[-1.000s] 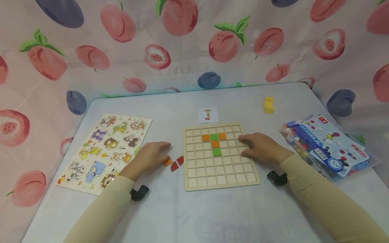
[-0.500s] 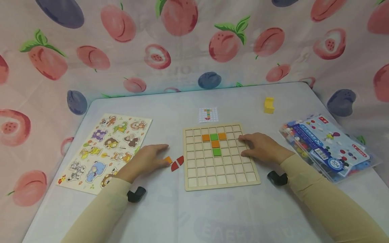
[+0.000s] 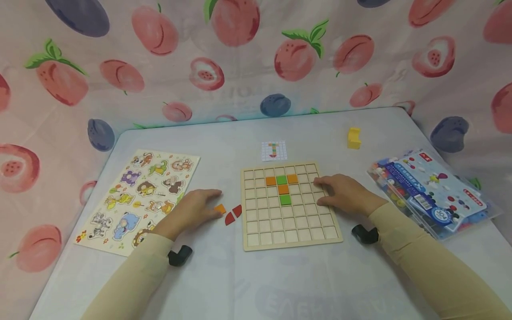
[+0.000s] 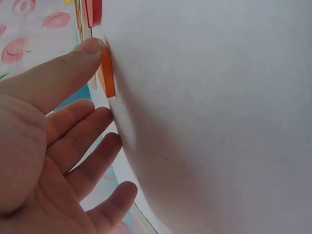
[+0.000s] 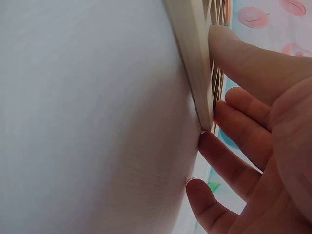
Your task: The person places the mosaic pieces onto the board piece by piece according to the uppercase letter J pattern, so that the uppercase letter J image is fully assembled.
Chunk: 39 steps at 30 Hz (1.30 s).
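Observation:
In the head view my left hand (image 3: pixel 192 209) is spread above the table, its thumb at a loose orange square tile (image 3: pixel 219 209). The left wrist view shows that thumb touching the orange tile (image 4: pixel 106 73), with the other fingers apart from it. Two red quarter-round tiles (image 3: pixel 230 218) lie just right of the orange one. A wooden grid board (image 3: pixel 264 218) holds orange and green tiles (image 3: pixel 283 190) in a T shape. My right hand (image 3: pixel 346 194) rests at the board's right edge, fingers loosely spread, and its thumb lies on the rim (image 5: pixel 195 63) in the right wrist view.
A small pattern card (image 3: pixel 274 151) lies behind the board. On the left is an animal puzzle board (image 3: pixel 138 200). A clear plastic box of colourful beads (image 3: pixel 432 191) sits at the right, and a yellow block (image 3: pixel 354 138) stands at the back.
My left hand has shifted slightly left, and the thumb now touches the orange tile, which has turned and moved a little away from me. My right hand and the board stay still.

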Each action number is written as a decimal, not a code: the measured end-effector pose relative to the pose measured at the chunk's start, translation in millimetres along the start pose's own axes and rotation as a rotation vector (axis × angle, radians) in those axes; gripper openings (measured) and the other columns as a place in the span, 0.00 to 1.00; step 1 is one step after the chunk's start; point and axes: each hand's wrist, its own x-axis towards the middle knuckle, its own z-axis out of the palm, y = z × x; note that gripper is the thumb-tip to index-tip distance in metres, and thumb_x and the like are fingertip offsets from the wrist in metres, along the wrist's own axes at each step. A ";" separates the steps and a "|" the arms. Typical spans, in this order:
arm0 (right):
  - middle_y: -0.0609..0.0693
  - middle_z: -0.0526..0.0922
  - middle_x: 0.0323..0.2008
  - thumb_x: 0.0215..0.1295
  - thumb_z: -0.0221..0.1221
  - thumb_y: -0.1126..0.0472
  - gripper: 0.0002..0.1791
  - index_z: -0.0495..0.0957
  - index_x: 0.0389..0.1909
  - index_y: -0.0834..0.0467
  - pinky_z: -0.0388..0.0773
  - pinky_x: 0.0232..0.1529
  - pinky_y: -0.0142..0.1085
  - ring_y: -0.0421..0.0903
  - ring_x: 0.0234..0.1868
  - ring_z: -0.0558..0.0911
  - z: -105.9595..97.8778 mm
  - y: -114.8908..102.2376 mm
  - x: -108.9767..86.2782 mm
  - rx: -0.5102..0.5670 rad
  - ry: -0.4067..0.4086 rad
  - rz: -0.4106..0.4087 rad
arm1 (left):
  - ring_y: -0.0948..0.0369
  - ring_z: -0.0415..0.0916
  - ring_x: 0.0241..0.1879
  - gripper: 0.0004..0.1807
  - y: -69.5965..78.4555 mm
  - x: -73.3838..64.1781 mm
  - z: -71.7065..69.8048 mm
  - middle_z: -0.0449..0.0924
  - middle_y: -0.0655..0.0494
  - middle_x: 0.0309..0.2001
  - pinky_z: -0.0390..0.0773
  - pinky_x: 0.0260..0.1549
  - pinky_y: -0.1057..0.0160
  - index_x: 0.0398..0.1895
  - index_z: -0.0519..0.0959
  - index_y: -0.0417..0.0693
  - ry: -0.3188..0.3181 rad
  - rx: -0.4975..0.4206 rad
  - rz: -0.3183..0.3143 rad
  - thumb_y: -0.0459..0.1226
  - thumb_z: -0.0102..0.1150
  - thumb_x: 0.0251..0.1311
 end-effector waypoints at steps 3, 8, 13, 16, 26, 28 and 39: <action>0.67 0.73 0.64 0.64 0.67 0.53 0.35 0.70 0.68 0.66 0.62 0.66 0.59 0.67 0.66 0.68 -0.1 0.1 0.1 0.003 -0.002 0.003 | 0.45 0.67 0.66 0.31 0.7 2.3 0.1 0.76 0.47 0.63 0.65 0.65 0.45 0.65 0.76 0.44 0.003 0.006 -0.006 0.38 0.71 0.57; 0.67 0.73 0.63 0.64 0.67 0.53 0.35 0.70 0.68 0.66 0.62 0.66 0.59 0.67 0.66 0.68 -1.0 -0.3 -0.2 0.004 -0.003 -0.003 | 0.46 0.68 0.66 0.31 1.0 6.5 0.6 0.77 0.47 0.62 0.65 0.65 0.46 0.64 0.77 0.43 0.017 0.029 -0.002 0.39 0.72 0.57; 0.68 0.73 0.63 0.65 0.66 0.54 0.34 0.70 0.67 0.67 0.62 0.66 0.59 0.67 0.66 0.68 -2.4 -0.5 -0.4 0.010 0.002 -0.021 | 0.47 0.70 0.64 0.30 0.3 11.6 0.9 0.78 0.48 0.61 0.67 0.64 0.47 0.62 0.78 0.43 0.031 0.055 0.009 0.40 0.73 0.56; 0.68 0.73 0.63 0.65 0.66 0.55 0.34 0.70 0.67 0.67 0.62 0.67 0.59 0.67 0.66 0.68 -2.4 0.0 -0.2 0.014 0.001 -0.020 | 0.47 0.71 0.63 0.29 0.8 14.2 0.4 0.79 0.48 0.59 0.68 0.63 0.48 0.62 0.79 0.43 0.031 0.065 0.009 0.41 0.73 0.56; 0.67 0.73 0.64 0.65 0.66 0.54 0.34 0.70 0.68 0.66 0.61 0.67 0.58 0.66 0.67 0.68 -2.1 0.1 0.8 -0.001 -0.003 -0.024 | 0.49 0.73 0.61 0.26 8.5 22.5 0.3 0.80 0.50 0.57 0.69 0.63 0.50 0.59 0.81 0.46 0.029 0.090 0.011 0.41 0.73 0.57; 0.67 0.73 0.64 0.65 0.66 0.54 0.34 0.70 0.68 0.66 0.61 0.67 0.58 0.66 0.67 0.68 -2.1 0.2 0.9 0.003 -0.003 -0.022 | 0.50 0.73 0.61 0.25 10.4 24.1 0.6 0.81 0.51 0.56 0.69 0.62 0.50 0.58 0.81 0.46 0.030 0.088 0.015 0.41 0.73 0.57; 0.65 0.73 0.65 0.64 0.67 0.54 0.35 0.71 0.68 0.64 0.61 0.67 0.59 0.66 0.67 0.67 -1.7 -0.1 0.6 0.019 -0.002 0.006 | 0.53 0.76 0.52 0.22 16.0 31.6 3.6 0.83 0.54 0.48 0.73 0.57 0.53 0.53 0.83 0.45 0.048 0.082 0.054 0.41 0.73 0.56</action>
